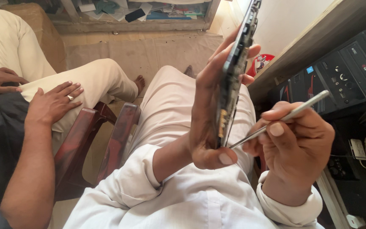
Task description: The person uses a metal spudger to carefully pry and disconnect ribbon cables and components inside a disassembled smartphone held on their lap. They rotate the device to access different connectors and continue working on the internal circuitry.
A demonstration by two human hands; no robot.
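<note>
Opened phone (pixel 234 72) held upright, edge-on to the camera, above the lap in white cloth. Left hand (pixel 208 114) clenched around its lower half: thumb pressed at the bottom corner, fingers spread along the far side. Circuit board and yellow contacts exposed on the near face, back cover seemingly off. Right hand (pixel 295 142) pinching a thin metal tool (pixel 278 121) like a pen, its tip touching the lower edge of the phone, just beside the left thumb.

Probably light and stiff, this phone, but fragile: bare board, small parts, thin frame easy to bend. Best taken by the long side edges, as now, not by the open face. Smooth metal edge, perhaps slippery in a loose grip. Tool slim and rigid, easy to slide off and scratch the board.

Room for moving: free air above the lap and forward, toward the floor (pixel 149 51). On the right, close by, a wooden table edge (pixel 301 46) and a black electronic unit (pixel 352 72) with cables below; little space for the right elbow there. On the left, the wooden arms of a chair (pixel 102 140) and another person sitting near, one hand (pixel 54 104) resting on the thigh. Nothing soft under the phone except the lap.
</note>
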